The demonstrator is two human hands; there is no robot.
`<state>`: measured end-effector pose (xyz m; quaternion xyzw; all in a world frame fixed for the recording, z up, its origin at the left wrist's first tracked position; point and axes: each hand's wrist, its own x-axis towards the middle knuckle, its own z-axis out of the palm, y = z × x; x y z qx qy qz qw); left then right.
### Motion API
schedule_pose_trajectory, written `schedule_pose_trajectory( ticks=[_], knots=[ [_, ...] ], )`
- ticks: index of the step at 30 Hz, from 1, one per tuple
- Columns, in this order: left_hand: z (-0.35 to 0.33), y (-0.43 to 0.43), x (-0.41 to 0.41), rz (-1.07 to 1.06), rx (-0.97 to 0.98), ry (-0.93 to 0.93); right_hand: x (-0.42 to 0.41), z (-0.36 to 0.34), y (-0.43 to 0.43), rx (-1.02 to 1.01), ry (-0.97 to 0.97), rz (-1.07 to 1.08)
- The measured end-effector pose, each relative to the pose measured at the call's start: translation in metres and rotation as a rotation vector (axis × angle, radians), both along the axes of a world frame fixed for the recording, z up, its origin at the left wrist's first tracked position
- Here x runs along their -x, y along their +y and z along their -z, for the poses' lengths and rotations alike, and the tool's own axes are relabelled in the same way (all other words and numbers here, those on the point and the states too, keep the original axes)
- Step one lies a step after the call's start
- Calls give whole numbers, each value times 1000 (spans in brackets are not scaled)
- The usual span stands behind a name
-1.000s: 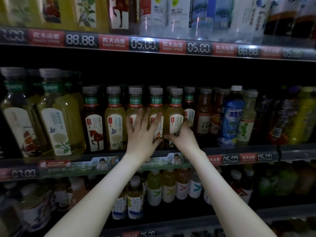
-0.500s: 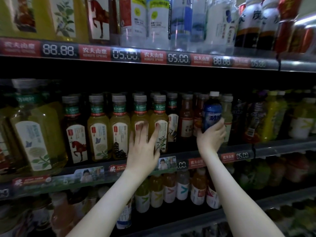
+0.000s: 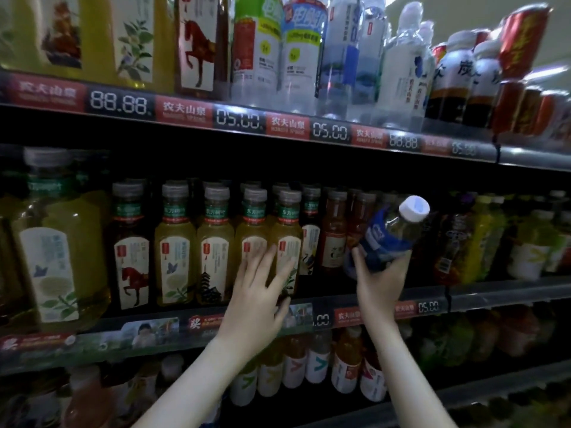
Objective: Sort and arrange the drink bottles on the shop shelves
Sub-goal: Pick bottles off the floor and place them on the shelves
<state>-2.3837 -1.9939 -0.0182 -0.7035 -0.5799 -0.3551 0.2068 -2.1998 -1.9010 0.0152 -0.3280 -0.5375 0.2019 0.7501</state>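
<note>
Shop shelving crowded with drinks, both my hands raised at the middle shelf (image 3: 509,291).
My right hand (image 3: 381,282) is clamped round the lower body of a blue-labelled clear plastic bottle with a white cap (image 3: 386,239), held off the shelf, tilted rightward before reddish bottles (image 3: 332,233). My left hand (image 3: 259,291) lies flat, fingers spread, against yellow-green tea bottles with grey caps (image 3: 285,225). I judge the blue bottle full, fairly heavy, label slick; grip mid-body, not the neck.
</note>
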Motion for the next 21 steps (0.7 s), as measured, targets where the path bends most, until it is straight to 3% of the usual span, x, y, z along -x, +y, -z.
schedule_pose_trajectory(
  ticks=[6, 10, 21],
  knots=[
    [-19, 9, -75, 378, 125, -332, -33, 0, -57, 106, -146, -142],
    [-18, 15, -128, 624, 315, -540, -72, 10, -82, 216, -174, -142],
    [-27, 38, -270, 751, 447, -342, -250, 9, -102, 363, -97, -212]
  ],
)
